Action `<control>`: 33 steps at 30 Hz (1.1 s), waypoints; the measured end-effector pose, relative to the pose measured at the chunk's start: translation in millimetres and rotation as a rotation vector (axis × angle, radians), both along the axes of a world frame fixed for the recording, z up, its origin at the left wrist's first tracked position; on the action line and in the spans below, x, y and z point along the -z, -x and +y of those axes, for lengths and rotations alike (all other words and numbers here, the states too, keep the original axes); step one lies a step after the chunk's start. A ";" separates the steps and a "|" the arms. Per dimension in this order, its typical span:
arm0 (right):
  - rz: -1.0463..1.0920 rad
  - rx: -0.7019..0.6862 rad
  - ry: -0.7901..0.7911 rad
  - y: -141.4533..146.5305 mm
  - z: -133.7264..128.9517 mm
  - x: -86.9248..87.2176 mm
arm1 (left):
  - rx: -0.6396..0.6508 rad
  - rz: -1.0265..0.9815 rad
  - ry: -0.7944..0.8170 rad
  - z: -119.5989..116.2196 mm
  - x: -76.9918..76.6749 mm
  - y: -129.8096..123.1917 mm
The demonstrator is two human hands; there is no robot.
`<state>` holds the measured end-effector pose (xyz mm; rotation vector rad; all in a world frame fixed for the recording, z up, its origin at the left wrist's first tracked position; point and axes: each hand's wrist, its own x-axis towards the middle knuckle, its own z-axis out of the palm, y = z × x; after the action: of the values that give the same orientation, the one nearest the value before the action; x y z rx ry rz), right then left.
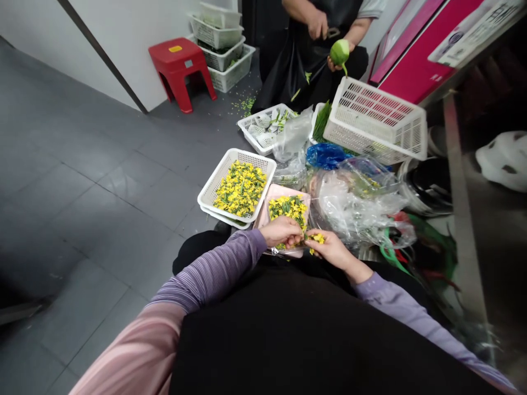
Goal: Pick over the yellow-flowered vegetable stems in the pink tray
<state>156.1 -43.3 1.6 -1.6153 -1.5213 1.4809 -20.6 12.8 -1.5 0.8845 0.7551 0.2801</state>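
My right hand [332, 251] pinches a small bunch of yellow flowers [317, 239] with green stems. Close beside it, with fingertips almost meeting at the stems, my left hand [283, 231] is closed; what lies in its fingers is hidden. Both hands are over the near edge of a pink tray [284, 190] in clear plastic, which holds yellow flowers with green stems [288, 206]. Left of that tray stands a white perforated basket [205, 193], stacked on another, with a heap of the same yellow flowers [240, 187].
Clear plastic bags [349, 200] and a blue bag [327, 156] crowd the right side. A large white crate [373, 123] tilts behind them. Across from me a person peels a green vegetable [340, 52]. A red stool [181, 66] and stacked baskets [224, 79] stand back left.
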 end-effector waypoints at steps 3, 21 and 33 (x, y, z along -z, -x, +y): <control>0.103 0.080 0.114 -3.9 3.7 2.5 | -0.081 0.031 0.086 1.7 4.8 -1.4; -0.369 -0.214 -0.263 -3.4 19.8 -4.6 | -0.010 0.119 -0.134 -4.0 4.1 -6.0; -0.357 -0.087 -0.146 -44.0 39.4 24.6 | -0.182 0.315 -0.076 2.1 9.4 -5.8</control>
<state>200.1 -4.0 -23.0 -1.8148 -1.8650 1.1330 -14.9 14.9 -10.9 0.9445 1.1261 0.3360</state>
